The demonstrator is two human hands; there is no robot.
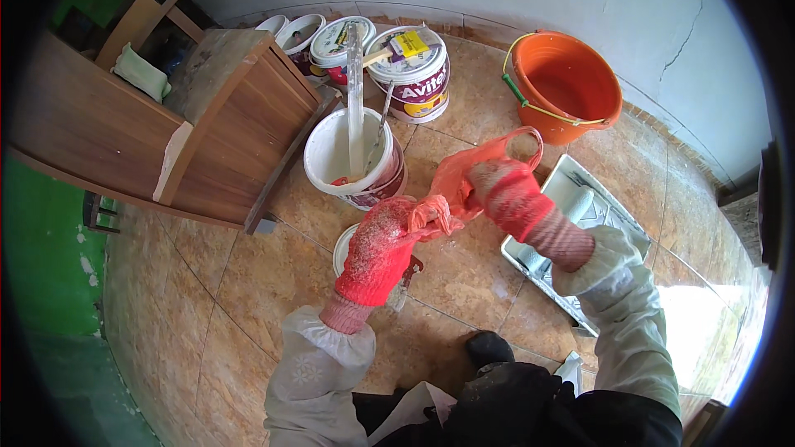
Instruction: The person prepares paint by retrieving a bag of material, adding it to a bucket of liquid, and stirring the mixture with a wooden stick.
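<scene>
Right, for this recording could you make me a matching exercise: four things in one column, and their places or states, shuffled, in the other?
Things
1. red plastic bag
2. long flat strip
3. paintbrush
4. orange bucket

Places or states
A. standing in an open white bucket
B. fitted with a green handle grip
C. held between left hand and right hand
D. lying on a lid

Pairs: 1-C, 2-A, 3-D, 4-B
</scene>
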